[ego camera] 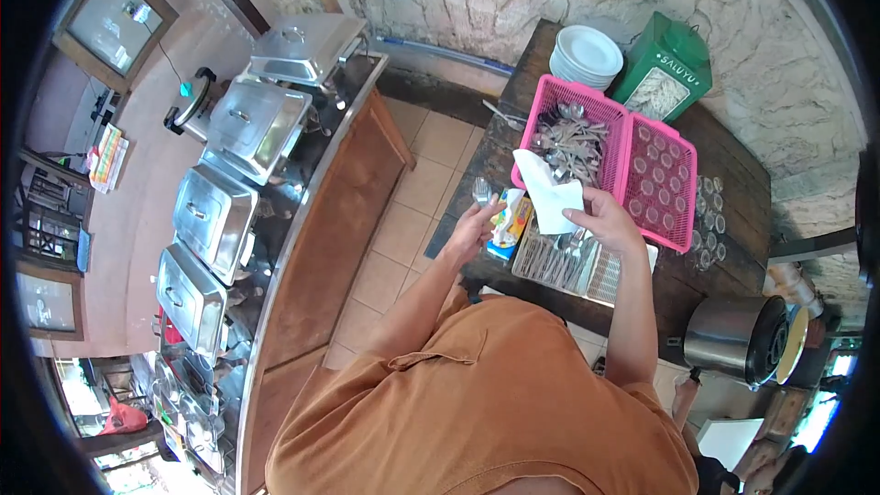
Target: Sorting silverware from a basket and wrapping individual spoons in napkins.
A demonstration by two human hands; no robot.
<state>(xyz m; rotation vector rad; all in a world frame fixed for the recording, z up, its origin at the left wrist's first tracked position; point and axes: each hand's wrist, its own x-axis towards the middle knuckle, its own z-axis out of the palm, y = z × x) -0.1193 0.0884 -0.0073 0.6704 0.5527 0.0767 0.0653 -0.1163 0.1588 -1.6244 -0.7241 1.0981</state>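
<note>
My left hand (471,234) is closed around a metal fork (481,190), its tines pointing away from me. More cutlery may lie behind that fork; I cannot tell. In my right hand (610,221) is a white paper napkin or tissue (546,196), pinched at one corner. Just beyond the napkin sits a pink plastic basket (621,151), heaped with metal cutlery (574,141). Nearer to me lies a white slatted cutlery tray (605,275), with forks and other cutlery (553,258) lined up in it. Beside my left hand stands a colourful tissue box (505,244).
A second pink plastic tray (677,237) covers or holds several clear glasses, with more glasses (708,220) to its right. White plates (588,55) and a green container (670,65) bearing writing stand behind. Chafing dishes (213,220) line the left counter. A large pot (729,337) is right.
</note>
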